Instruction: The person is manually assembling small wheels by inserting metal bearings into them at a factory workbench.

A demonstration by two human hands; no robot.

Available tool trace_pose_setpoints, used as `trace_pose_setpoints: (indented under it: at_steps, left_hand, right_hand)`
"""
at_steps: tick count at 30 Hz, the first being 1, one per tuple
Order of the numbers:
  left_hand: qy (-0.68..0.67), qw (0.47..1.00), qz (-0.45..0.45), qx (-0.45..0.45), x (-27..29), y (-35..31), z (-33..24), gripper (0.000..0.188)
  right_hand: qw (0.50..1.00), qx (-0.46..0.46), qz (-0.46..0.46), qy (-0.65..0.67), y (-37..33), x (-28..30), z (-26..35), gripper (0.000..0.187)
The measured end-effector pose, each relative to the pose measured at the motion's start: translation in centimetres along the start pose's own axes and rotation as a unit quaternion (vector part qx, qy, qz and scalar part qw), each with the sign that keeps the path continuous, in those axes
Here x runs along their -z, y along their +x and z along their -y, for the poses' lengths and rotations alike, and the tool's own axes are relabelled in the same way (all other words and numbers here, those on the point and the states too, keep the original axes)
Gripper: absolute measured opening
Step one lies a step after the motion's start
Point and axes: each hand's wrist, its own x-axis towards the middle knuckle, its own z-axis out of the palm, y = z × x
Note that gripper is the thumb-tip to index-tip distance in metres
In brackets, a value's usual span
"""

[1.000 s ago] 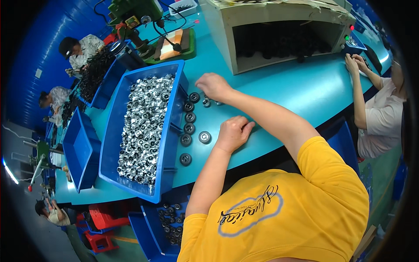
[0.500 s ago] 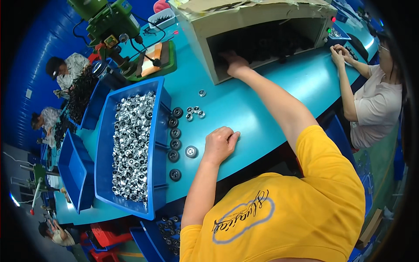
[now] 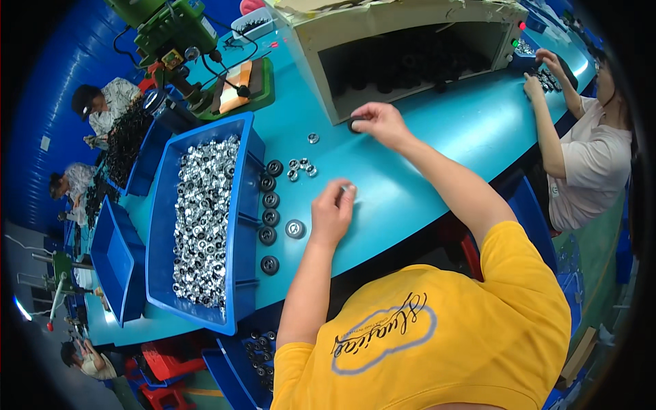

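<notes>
My right hand (image 3: 384, 126) is in front of the pale box, closed on a small black tire (image 3: 355, 124) by its edge. My left hand (image 3: 331, 213) is raised just above the teal table with thumb and fingers pinched together; whatever lies between them is too small to make out. Left of it, a small wheel (image 3: 295, 229) with a dark tire and silvery hub lies flat. Beyond it sit several loose shiny hubs (image 3: 294, 165), with one more hub (image 3: 313, 138) farther off. Several black-tired wheels (image 3: 270, 200) form a column beside the large blue bin.
The large blue bin (image 3: 240, 225) holds a heap of shiny hubs. The open-fronted box (image 3: 321, 89) contains dark tires. A green press (image 3: 167, 41) stands at far left. An empty-looking blue tray (image 3: 113, 263) lies left. A co-worker (image 3: 588, 150) sits at right; others work at left.
My right hand has come out of the box toward me with a black tire. My left hand has lifted slightly, its fingers now pinched. The co-worker at right has raised one hand.
</notes>
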Motion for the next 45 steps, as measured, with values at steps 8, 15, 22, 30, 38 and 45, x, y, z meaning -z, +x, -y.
trace_pose_setpoints:
  at_steps: [8,15,22,30,38,45]
  left_hand:
    - [-0.25,0.961,-0.077,0.092,0.6,0.4,0.8,0.031]
    - [-0.341,0.93,-0.062,0.122,1.4,0.3,2.2,0.026]
    - [-0.367,0.918,-0.033,0.143,1.4,0.4,2.2,0.025]
    - [-0.232,0.963,-0.085,0.11,0.6,0.1,0.7,0.027]
    - [-0.26,0.955,-0.064,0.13,1.1,0.2,1.5,0.024]
    - [-0.323,0.937,-0.044,0.125,1.4,0.3,2.7,0.02]
  right_hand:
    - [0.913,-0.182,0.231,0.284,-8.2,-5.0,5.9,0.028]
    - [0.914,-0.192,0.243,0.263,-8.8,-5.2,6.4,0.032]
    - [0.905,-0.205,0.245,0.282,-9.1,-4.2,4.3,0.028]
    - [0.957,-0.092,0.188,0.203,-9.3,-5.0,4.3,0.017]
    - [0.979,-0.031,0.174,0.101,-9.5,-5.4,4.2,0.016]
    - [0.98,-0.02,0.154,0.123,-10.0,-5.8,4.5,0.022]
